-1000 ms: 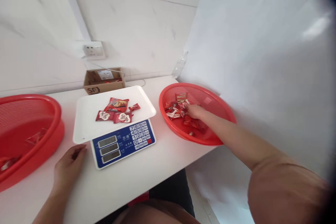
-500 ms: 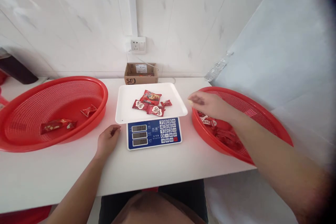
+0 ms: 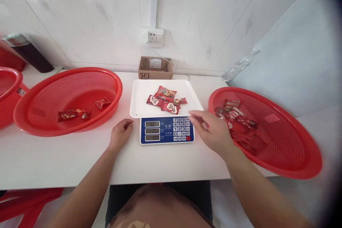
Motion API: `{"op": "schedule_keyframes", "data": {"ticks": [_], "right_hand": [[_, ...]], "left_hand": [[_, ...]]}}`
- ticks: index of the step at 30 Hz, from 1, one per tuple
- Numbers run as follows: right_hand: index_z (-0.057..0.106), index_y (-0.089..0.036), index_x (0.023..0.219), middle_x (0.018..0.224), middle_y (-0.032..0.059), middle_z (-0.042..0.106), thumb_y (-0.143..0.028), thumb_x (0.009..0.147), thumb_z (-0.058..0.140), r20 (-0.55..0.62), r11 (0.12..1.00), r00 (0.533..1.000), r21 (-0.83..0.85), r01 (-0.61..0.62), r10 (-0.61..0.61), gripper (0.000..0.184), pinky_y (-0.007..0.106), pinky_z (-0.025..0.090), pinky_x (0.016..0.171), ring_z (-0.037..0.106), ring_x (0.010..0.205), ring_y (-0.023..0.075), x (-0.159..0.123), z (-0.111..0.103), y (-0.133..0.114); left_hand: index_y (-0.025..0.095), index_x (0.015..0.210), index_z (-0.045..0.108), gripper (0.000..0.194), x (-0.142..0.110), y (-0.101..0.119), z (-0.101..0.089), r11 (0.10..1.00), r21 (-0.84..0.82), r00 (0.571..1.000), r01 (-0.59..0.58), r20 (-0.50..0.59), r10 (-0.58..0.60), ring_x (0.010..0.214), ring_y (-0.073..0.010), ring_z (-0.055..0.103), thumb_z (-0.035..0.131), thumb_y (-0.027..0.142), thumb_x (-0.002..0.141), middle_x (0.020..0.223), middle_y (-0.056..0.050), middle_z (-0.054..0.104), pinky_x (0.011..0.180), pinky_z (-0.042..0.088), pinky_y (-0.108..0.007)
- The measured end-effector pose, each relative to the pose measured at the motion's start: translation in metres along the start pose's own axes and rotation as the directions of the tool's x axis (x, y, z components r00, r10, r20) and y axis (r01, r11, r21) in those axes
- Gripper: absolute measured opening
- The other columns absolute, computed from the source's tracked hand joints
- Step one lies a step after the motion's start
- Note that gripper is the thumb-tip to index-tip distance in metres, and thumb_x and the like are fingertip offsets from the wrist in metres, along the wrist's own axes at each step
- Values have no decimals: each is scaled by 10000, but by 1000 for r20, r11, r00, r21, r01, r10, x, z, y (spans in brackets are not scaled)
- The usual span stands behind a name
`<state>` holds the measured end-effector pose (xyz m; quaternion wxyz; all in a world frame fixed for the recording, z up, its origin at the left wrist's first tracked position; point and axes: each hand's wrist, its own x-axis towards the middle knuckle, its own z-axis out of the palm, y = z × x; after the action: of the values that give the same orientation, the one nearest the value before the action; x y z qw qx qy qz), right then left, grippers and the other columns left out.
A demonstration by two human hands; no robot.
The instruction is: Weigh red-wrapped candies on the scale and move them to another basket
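A white and blue digital scale (image 3: 167, 139) stands in front of me with a white tray (image 3: 141, 108) on top. Several red snack packets lie heaped on the tray, among them a large one with a food picture (image 3: 166, 93), a packet with a white label (image 3: 171, 107) and a small twisted one (image 3: 181, 100). My left hand (image 3: 121, 133) rests on the table left of the scale, fingers loosely curled and holding nothing visible. By the tray's front right corner is my right hand (image 3: 211, 130), its thumb and fingers apart and nothing seen between them.
On the right, a red mesh basket (image 3: 288, 142) holds several red packets. Another red basket (image 3: 53, 92) with a few packets stands left. Behind the scale are a small cardboard box (image 3: 155, 75) and a wall socket (image 3: 155, 38). A dark bottle (image 3: 34, 55) leans far left.
My right hand has moved from above the right basket's rim toward me, to the scale's right side. The view has shifted. My left hand stays beside the scale; the packets look unchanged.
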<state>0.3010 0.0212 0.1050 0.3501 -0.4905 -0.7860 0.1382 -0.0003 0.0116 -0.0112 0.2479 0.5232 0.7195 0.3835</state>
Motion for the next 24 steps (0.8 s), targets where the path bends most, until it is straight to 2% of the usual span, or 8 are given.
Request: {"op": "schedule_keyframes", "data": {"ticks": [3,8,12,14,16,18,21,24], "right_hand": [[604,-202,976,818,60,657,-400,845,472,-73,968,974,150,-202,215,272,274,504,607,610,701,161,-40,15,22],[561,-184,887,598,1,553,-507,803,490,14,770,862,442,-460,507,341,258,469,508,547,553,142,-76,38,62],[571,-176,873,603,2,561,-554,763,512,-2,737,815,429,-523,579,398,265,465,543,543,562,147,-83,49,81],[577,-172,889,627,7,572,-540,776,501,-13,758,820,389,-523,572,392,265,465,566,545,579,148,-84,52,86],[585,-174,893,643,11,580,-519,791,486,-10,787,835,341,-514,550,374,262,465,586,550,597,150,-87,54,89],[592,-177,893,646,13,584,-513,794,478,-4,804,844,303,-511,537,368,260,471,602,559,609,153,-90,56,92],[591,-178,920,658,16,593,-518,794,470,9,800,840,299,-521,543,383,257,486,609,577,626,161,-93,58,97],[595,-181,927,670,23,606,-523,789,470,18,802,842,293,-521,540,390,252,495,600,591,634,167,-94,58,100]], "left_hand": [[231,853,607,218,-1,2,-1,1000,2,1000,5,5,-5,775,-152,587,485,369,737,822,8,652,733,440,-264],[223,855,610,236,0,1,0,1000,11,1000,6,7,-6,768,-154,587,485,387,740,822,-1,650,721,447,-265],[213,863,609,239,-3,5,0,1000,18,1000,-4,-25,5,753,-150,588,483,381,748,819,-9,651,711,457,-261],[208,881,607,246,-8,11,-4,1000,22,998,-20,-51,21,740,-149,587,475,376,758,831,-17,651,699,463,-259],[206,898,607,242,-16,19,-14,989,93,985,-111,-119,122,755,-154,586,459,356,779,851,-33,649,718,464,-270],[204,911,610,226,-23,26,-27,933,255,920,-255,-234,315,825,-170,585,450,316,797,884,-55,647,794,451,-297],[209,958,606,221,-26,33,-53,771,538,760,-342,-324,563,991,-207,552,486,293,792,987,-79,637,958,366,-368],[221,1060,572,315,-12,34,-91,681,682,739,-266,-309,599,1139,-234,474,496,371,794,1157,-85,572,1062,233,-423]]}}
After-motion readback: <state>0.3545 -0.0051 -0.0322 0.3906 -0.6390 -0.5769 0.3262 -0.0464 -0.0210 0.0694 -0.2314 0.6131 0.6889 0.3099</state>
